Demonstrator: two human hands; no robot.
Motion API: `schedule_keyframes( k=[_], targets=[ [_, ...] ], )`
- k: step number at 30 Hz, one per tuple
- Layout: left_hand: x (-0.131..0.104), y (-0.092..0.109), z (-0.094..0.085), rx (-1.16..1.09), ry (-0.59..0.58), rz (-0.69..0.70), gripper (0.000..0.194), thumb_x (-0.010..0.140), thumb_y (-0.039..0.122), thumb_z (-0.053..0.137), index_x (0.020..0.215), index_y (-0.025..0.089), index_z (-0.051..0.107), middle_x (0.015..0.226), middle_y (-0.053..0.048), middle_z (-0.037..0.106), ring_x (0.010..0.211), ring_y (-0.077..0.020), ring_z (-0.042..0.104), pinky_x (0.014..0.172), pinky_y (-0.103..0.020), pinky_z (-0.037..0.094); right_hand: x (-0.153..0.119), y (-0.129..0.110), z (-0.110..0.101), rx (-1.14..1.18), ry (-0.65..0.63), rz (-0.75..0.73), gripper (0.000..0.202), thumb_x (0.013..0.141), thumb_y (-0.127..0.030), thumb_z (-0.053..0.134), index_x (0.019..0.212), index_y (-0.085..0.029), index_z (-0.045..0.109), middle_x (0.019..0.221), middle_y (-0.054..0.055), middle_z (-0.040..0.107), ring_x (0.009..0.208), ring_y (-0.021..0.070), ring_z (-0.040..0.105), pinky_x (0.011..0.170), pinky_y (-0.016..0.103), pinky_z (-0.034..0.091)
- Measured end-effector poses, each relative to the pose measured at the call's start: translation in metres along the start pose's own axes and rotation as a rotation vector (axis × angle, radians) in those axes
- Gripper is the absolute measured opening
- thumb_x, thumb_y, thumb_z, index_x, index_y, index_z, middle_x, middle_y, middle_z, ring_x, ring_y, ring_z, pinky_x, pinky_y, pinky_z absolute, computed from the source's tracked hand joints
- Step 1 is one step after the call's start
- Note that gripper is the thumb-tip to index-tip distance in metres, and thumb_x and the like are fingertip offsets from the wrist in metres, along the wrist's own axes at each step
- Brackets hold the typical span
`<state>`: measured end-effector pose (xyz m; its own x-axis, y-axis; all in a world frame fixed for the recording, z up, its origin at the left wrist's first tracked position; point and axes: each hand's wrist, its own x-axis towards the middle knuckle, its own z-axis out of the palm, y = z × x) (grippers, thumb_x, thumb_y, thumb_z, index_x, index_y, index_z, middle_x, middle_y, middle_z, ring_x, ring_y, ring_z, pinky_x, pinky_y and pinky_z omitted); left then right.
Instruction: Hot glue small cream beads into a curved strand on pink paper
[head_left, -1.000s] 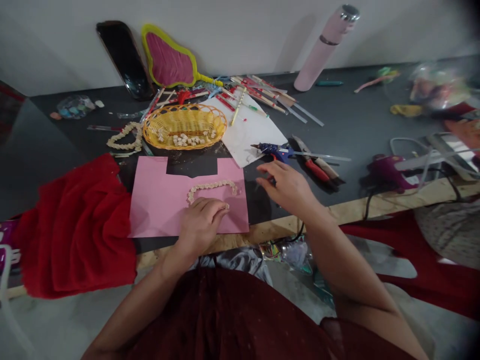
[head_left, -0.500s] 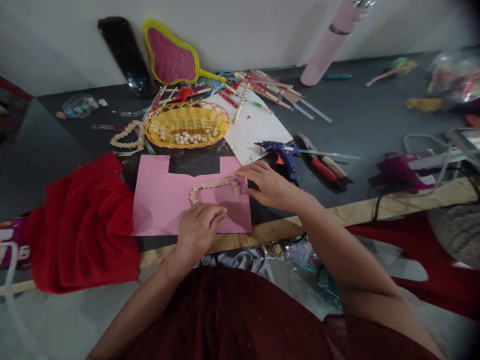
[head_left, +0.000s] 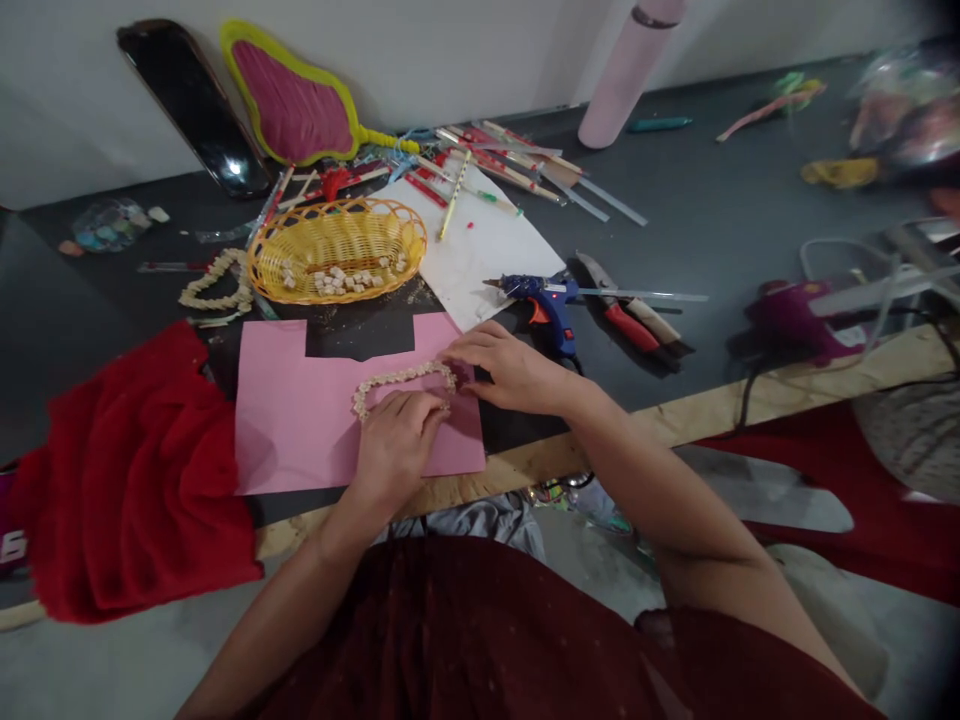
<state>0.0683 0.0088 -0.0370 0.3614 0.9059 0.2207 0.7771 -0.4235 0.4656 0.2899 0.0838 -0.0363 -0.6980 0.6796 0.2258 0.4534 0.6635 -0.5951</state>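
A strand of small cream-coloured pieces point(head_left: 397, 377) lies in a curved outline on a pink sheet point(head_left: 281, 420) with a notch cut in its upper edge. My left hand point(head_left: 397, 440) is closed, pinching the strand's near end between thumb and fingers. It covers part of the strand's lower left. My right hand point(head_left: 514, 370) reaches in from the right, with thumb and fingers about the strand's right-hand bend. Above the sheet stands a yellow wicker basket point(head_left: 337, 235) holding several loose cream pieces point(head_left: 349, 280). A finished-looking loop of similar pieces point(head_left: 217, 280) lies left of it.
Right of the sheet lie a blue glue gun point(head_left: 551, 305) and red-handled pliers point(head_left: 630, 325). Red plush cloth point(head_left: 142, 470) covers the left front edge. Behind are a phone point(head_left: 195, 105), a pink bottle point(head_left: 626, 80), a yellow-edged fan point(head_left: 292, 95) and white paper point(head_left: 487, 245).
My left hand has brought the strand's near end up and closer to its right-hand bend, tightening the outline. The whole view has shifted slightly.
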Motion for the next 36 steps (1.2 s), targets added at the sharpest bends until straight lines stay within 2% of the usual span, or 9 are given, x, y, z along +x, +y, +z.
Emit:
schedule_keyframes(
  k=[5, 12, 22, 31, 36],
  targets=[
    [0.0038, 0.0005, 0.0016, 0.022, -0.017, 0.023, 0.016, 0.101, 0.027, 0.059, 0.092, 0.022, 0.071, 0.092, -0.005, 0.077, 0.086, -0.0218, 0.07, 0.079, -0.035, 0.055, -0.0004, -0.0016, -0.0017, 0.017, 0.006, 0.013, 0.036, 0.088, -0.014, 0.065, 0.124, -0.021, 0.07, 0.124, 0.01, 0.072, 0.116, 0.0259, 0.062, 0.105, 0.049, 0.046],
    [0.0053, 0.0019, 0.0059, 0.03, 0.025, 0.041, 0.015, 0.1, 0.027, 0.06, 0.091, 0.021, 0.07, 0.091, -0.006, 0.077, 0.086, -0.0228, 0.07, 0.08, -0.037, 0.055, -0.0017, -0.0001, 0.0018, -0.007, 0.02, 0.008, 0.033, 0.089, -0.014, 0.063, 0.12, -0.019, 0.073, 0.124, 0.012, 0.072, 0.117, 0.0264, 0.061, 0.105, 0.05, 0.047],
    [0.0062, -0.0012, 0.0041, -0.015, 0.008, -0.015, 0.014, 0.099, 0.032, 0.063, 0.093, 0.022, 0.071, 0.095, -0.005, 0.078, 0.092, -0.0231, 0.072, 0.084, -0.039, 0.057, -0.0022, 0.0012, 0.003, -0.013, 0.033, -0.01, 0.032, 0.089, -0.014, 0.061, 0.118, -0.02, 0.074, 0.124, 0.011, 0.072, 0.116, 0.0261, 0.062, 0.106, 0.05, 0.047],
    [0.0077, -0.0009, 0.0005, 0.022, -0.004, 0.044, 0.009, 0.099, 0.022, 0.061, 0.102, 0.022, 0.07, 0.104, -0.004, 0.079, 0.1, -0.0218, 0.072, 0.091, -0.036, 0.056, -0.0021, 0.0011, 0.0034, -0.029, 0.04, -0.007, 0.03, 0.093, -0.014, 0.058, 0.118, -0.018, 0.074, 0.123, 0.013, 0.073, 0.116, 0.0267, 0.062, 0.105, 0.05, 0.048],
    [0.008, -0.0003, 0.0018, 0.034, 0.002, 0.063, 0.009, 0.099, 0.022, 0.061, 0.101, 0.021, 0.069, 0.103, -0.005, 0.079, 0.099, -0.0225, 0.072, 0.09, -0.037, 0.056, -0.002, 0.001, 0.0037, -0.03, 0.034, -0.004, 0.03, 0.093, -0.015, 0.058, 0.118, -0.021, 0.074, 0.124, 0.01, 0.073, 0.116, 0.0258, 0.062, 0.106, 0.051, 0.048]
  ],
)
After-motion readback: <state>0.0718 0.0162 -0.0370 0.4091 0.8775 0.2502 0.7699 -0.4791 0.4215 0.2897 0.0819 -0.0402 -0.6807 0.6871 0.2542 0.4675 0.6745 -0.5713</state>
